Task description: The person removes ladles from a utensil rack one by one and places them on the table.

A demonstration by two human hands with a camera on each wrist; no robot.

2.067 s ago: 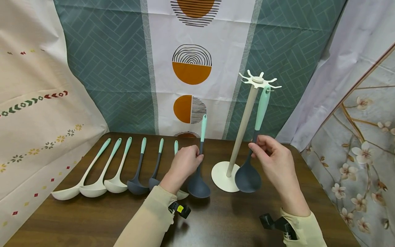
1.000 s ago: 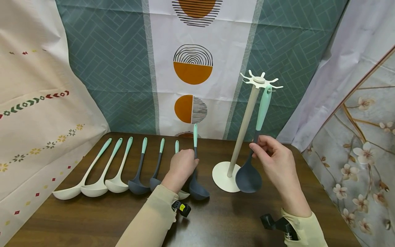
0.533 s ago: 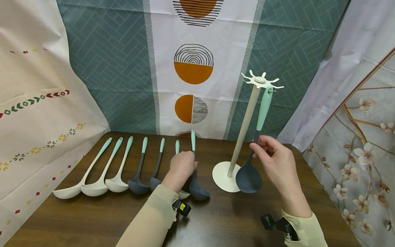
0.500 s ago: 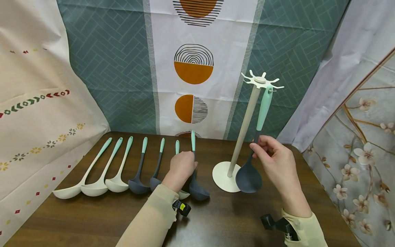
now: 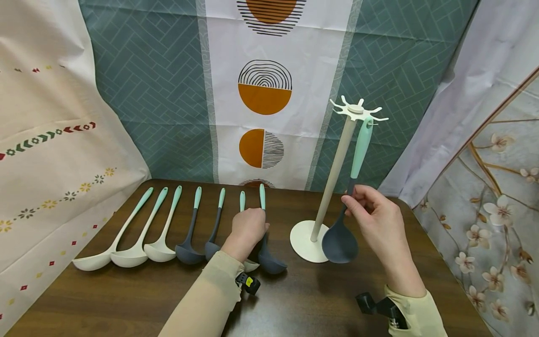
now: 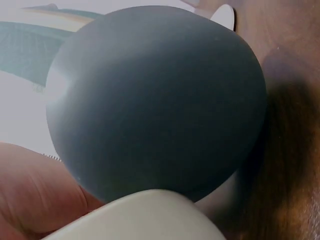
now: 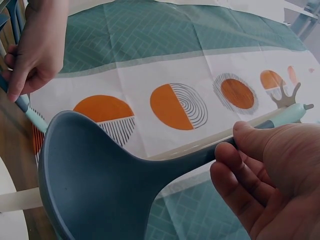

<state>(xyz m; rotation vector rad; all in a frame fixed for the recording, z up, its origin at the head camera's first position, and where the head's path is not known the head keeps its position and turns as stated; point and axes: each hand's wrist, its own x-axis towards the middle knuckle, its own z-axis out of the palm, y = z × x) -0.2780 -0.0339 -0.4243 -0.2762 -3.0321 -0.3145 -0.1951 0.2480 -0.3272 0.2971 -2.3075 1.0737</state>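
My left hand (image 5: 248,229) grips the shaft of a dark grey ladle (image 5: 271,263) with a mint handle, low over the table at the row's right end. Its round bowl (image 6: 155,100) fills the left wrist view. Between thumb and fingers, my right hand (image 5: 376,215) pinches the shaft of another dark grey ladle (image 5: 340,243), which hangs nearly upright beside the cream utensil stand (image 5: 330,187). That ladle's mint handle end (image 7: 292,114) meets an arm of the stand; the arm's tip seems to poke through the hole. A white ladle (image 5: 251,266) lies partly hidden beneath my left wrist.
Left of my hands, three white ladles (image 5: 160,252) and two dark grey ladles (image 5: 189,252) lie in a row on the brown wooden table (image 5: 294,304). The stand's round base (image 5: 301,241) sits right of centre. Patterned cloths (image 5: 147,93) hang behind and at both sides.
My left hand has moved left and slightly down, and its ladle has tipped lower toward the table at the row's end. My right hand and its ladle have stayed at the stand.
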